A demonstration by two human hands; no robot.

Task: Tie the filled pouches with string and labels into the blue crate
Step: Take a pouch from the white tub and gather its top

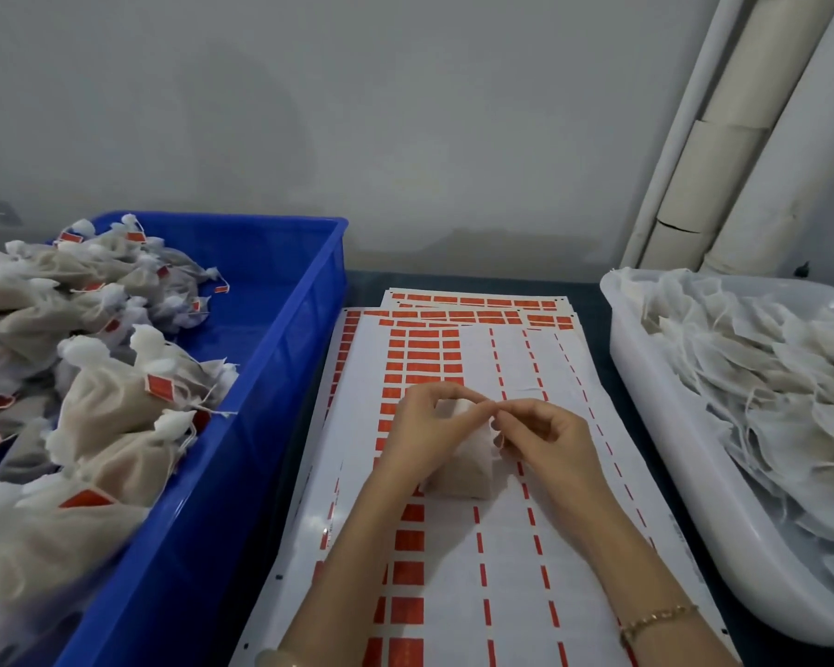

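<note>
A filled white mesh pouch (461,466) stands on the label sheets (453,570) in the middle. My left hand (422,433) grips the pouch's gathered neck from the left. My right hand (542,435) pinches the thin string (499,442) at the neck, fingertips meeting those of the left hand. The blue crate (270,377) at the left holds a heap of tied pouches with red labels (112,392). Red labels (422,351) fill part of the white sheets.
A white tub (656,426) at the right holds several untied pouches (766,377) with loose strings. Pale pipes (723,151) lean in the back right corner. A grey wall runs behind the dark table.
</note>
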